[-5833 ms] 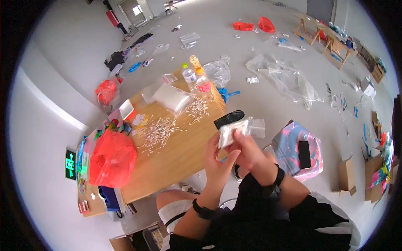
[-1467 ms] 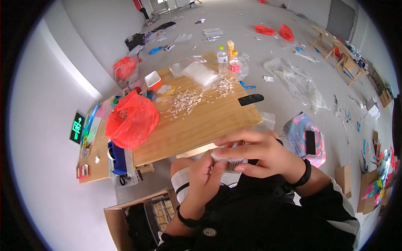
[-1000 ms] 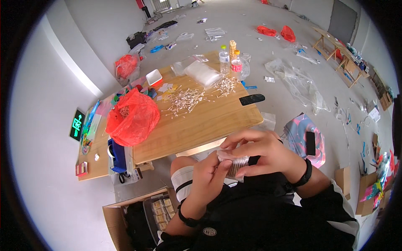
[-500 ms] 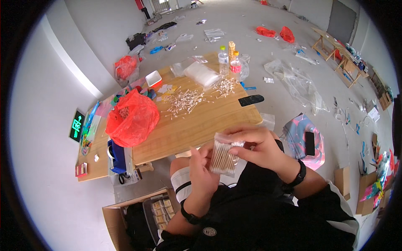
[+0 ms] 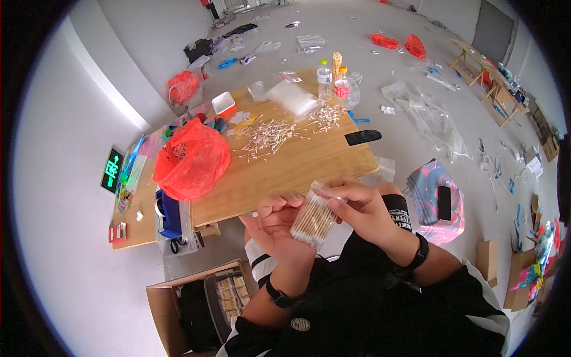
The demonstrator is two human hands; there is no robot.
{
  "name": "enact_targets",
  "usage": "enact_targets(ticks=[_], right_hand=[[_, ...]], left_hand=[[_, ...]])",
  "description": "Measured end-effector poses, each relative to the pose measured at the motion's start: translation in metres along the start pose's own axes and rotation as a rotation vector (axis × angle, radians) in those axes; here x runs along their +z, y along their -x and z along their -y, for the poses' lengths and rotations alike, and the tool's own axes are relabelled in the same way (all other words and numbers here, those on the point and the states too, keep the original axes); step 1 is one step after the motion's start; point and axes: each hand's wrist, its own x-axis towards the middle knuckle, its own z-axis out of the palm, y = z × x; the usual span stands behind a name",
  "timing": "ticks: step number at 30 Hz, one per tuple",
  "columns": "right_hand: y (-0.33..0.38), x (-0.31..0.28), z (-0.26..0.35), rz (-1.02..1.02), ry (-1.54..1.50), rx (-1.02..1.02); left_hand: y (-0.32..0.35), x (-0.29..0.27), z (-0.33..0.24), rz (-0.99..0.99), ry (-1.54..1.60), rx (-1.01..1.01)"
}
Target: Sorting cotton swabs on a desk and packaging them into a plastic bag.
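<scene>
A small clear bag of cotton swabs (image 5: pixel 314 219) is held over my lap, just off the table's near edge. My right hand (image 5: pixel 364 209) pinches it near its upper right edge between thumb and fingers. Beside the bag, my left hand (image 5: pixel 278 229) is open, palm up with its fingers spread; the bag's lower left side lies close to that palm. Loose cotton swabs (image 5: pixel 269 135) are heaped on the wooden table (image 5: pixel 262 184). A red plastic bag (image 5: pixel 201 163) with more swabs inside stands to their left.
Two bottles (image 5: pixel 324 80) and a stack of clear bags (image 5: pixel 292 98) stand at the table's far side. A blue tape dispenser (image 5: pixel 169 217) sits at the near left edge. Below is a cardboard box (image 5: pixel 159 309) with packed bags. A phone (image 5: pixel 444 203) lies on a patterned stool at right.
My left hand has let go of the swab bag and spread its fingers. The bag has tilted to the right at its top, still in my right hand.
</scene>
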Motion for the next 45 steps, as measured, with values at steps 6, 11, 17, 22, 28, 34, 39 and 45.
enact_targets(ticks=[6, 11, 17, 22, 28, 34, 39, 45], right_hand=[[0.009, 0.004, -0.002, 0.008, 0.124, -0.080], [0.012, 0.005, -0.001, -0.001, 0.019, 0.035], [0.013, 0.005, 0.001, 0.001, 0.009, 0.022], [0.012, 0.006, -0.002, 0.017, 0.129, -0.070], [0.010, 0.010, 0.009, 0.037, 0.228, -0.063], [0.006, 0.001, 0.003, -0.065, -0.131, 0.092], [0.006, 0.004, 0.005, -0.099, -0.111, 0.046], [0.011, -0.007, -0.002, 0.004, 0.056, 0.017]], left_hand=[[-0.003, -0.010, 0.002, 0.107, 0.086, 0.011], [0.000, -0.005, 0.005, 0.090, 0.011, 0.017], [-0.003, -0.005, -0.001, 0.048, -0.044, 0.076], [-0.007, -0.016, -0.004, 0.141, -0.057, 0.167], [-0.002, -0.012, -0.003, 0.139, -0.178, 0.108], [-0.011, -0.009, -0.007, 0.074, -0.107, 0.049], [-0.022, -0.027, -0.015, 0.209, -0.661, 0.078], [-0.032, 0.000, -0.029, 0.407, -0.556, -0.444]])
